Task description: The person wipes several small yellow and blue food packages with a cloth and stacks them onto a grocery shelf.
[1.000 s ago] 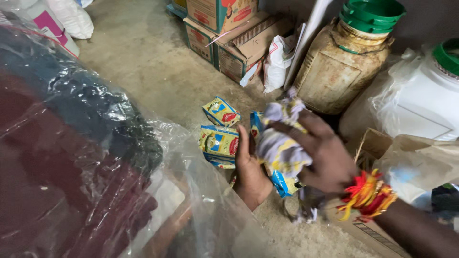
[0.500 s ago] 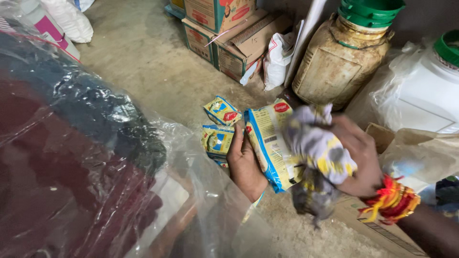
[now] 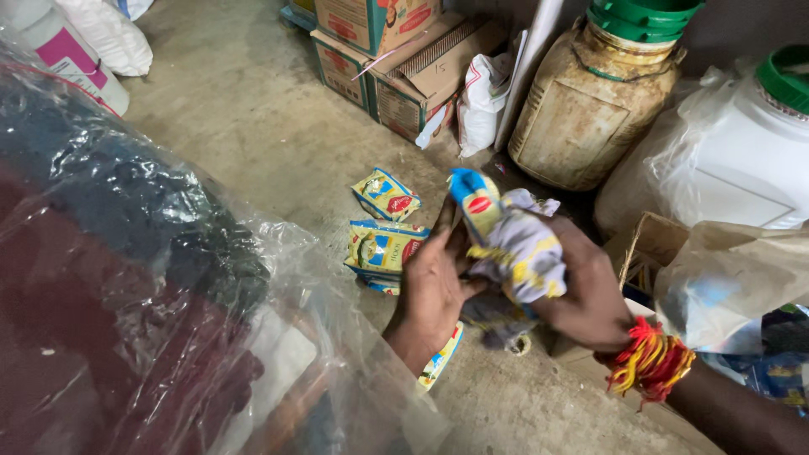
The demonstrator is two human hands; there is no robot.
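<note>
Packet (image 3: 474, 202) turned edge-on since earlier.

Storeroom: stacked cartons (image 3: 396, 59), jerrycans (image 3: 590, 109), concrete floor (image 3: 244, 109).

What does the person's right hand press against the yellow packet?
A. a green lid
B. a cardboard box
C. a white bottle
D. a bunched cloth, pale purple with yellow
D: the right hand grips a bunched pale purple and yellow cloth against the yellow packet, which the left hand steadies from the other side.
</note>
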